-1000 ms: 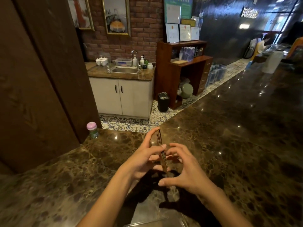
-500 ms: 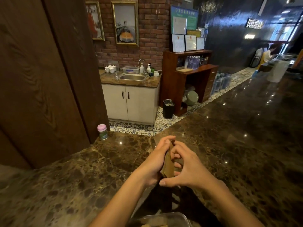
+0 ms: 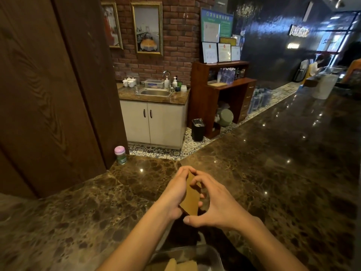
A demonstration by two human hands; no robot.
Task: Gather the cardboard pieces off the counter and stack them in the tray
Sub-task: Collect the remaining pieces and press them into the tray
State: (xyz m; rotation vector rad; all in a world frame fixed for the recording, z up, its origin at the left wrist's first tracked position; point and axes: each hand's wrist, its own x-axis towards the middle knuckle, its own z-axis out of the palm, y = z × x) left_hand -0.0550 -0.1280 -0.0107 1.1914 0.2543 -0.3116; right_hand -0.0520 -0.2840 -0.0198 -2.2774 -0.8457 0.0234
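While I watch from the head view, the left hand [image 3: 173, 194] and the right hand [image 3: 220, 208] together pinch the cardboard pieces [image 3: 192, 200] with curled fingers, tilted on edge, above the dark marble counter [image 3: 273, 173]. Nearest the camera, the tray [image 3: 214, 255] holds further pieces [image 3: 181, 265] lying flat. A pink-lidded jar [image 3: 120, 155] stands well apart, far left.
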